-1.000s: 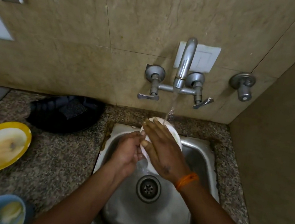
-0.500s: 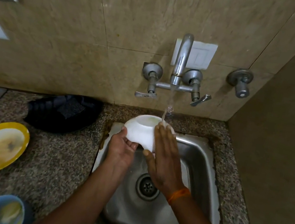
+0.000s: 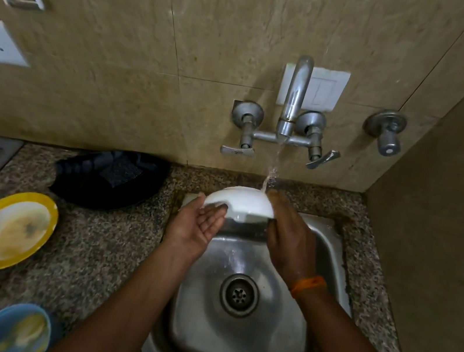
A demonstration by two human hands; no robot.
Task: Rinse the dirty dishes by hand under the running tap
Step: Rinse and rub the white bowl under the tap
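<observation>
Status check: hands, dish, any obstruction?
Left hand open, cupping round white bowl. Right hand pressed flat against it. Bowl under tap stream. Nothing obstructing.

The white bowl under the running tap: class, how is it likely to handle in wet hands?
The white bowl probably feels slippery, since tap water runs over its glossy surface. It looks rigid and may chip if dropped into the steel sink. Held by the left hand and right hand, it seems light.

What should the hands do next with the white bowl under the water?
Probably turn the white bowl a little, so the water reaches more of it. The stream from the tap lands only on its right edge, beside the right hand. The left hand props it from below over the sink, so a small turn looks easy.
</observation>
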